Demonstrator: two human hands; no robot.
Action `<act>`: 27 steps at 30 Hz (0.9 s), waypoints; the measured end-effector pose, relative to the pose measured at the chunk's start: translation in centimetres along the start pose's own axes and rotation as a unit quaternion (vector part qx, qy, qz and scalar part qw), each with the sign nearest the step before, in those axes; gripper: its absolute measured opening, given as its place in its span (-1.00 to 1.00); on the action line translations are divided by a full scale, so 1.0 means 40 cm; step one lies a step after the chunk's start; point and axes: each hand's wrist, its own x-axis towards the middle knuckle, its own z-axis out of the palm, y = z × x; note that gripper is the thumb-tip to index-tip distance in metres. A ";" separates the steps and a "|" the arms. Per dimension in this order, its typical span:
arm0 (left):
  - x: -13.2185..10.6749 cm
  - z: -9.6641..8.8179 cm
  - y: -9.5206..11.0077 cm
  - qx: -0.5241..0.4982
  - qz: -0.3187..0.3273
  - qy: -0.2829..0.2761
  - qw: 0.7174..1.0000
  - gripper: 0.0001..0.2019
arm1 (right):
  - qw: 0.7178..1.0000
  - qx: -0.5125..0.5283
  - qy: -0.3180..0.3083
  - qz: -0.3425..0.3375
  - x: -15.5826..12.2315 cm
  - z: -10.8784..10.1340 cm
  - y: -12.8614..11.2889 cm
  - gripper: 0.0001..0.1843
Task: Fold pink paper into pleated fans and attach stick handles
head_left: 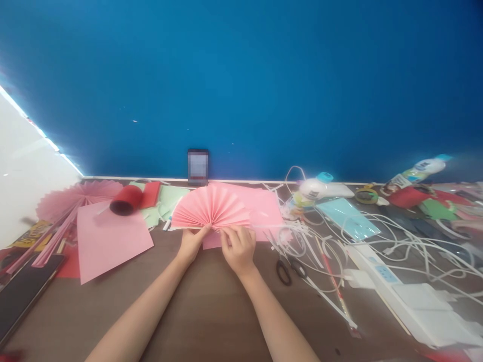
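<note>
1. While I look on from far off, my left hand [192, 245] pinches the pink paper fan [209, 207] at its bottom middle.
2. My right hand [240, 250] has bent fingers at the fan's bottom edge; I can't tell if they grip it.
3. The fan is spread like a half circle, partly over a pink sheet [267, 207] on the brown table [211, 306].
4. Black scissors [289, 274] lie to the right of my right hand.

Head camera looks forward, down over desk [211, 311] (blue wall [264, 90] beyond).
</note>
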 end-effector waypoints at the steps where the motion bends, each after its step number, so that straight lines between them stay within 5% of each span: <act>1: -0.001 0.000 0.001 -0.005 -0.001 0.000 1.000 -0.60 | 1.000 0.004 0.001 -0.002 0.000 0.000 -0.001 -0.95; 10: -0.011 -0.008 0.007 0.004 0.010 -0.014 1.000 -0.56 | 0.999 0.032 -0.018 0.015 -0.006 0.004 -0.011 -0.90; 21: -0.017 -0.006 0.016 0.023 -0.028 -0.016 0.999 -0.51 | 0.987 0.074 -0.039 0.139 -0.004 0.008 -0.025 -0.95; 27: -0.012 -0.007 0.013 0.001 -0.017 -0.005 1.000 -0.47 | 0.991 0.059 -0.018 0.121 0.032 -0.032 -0.011 -0.86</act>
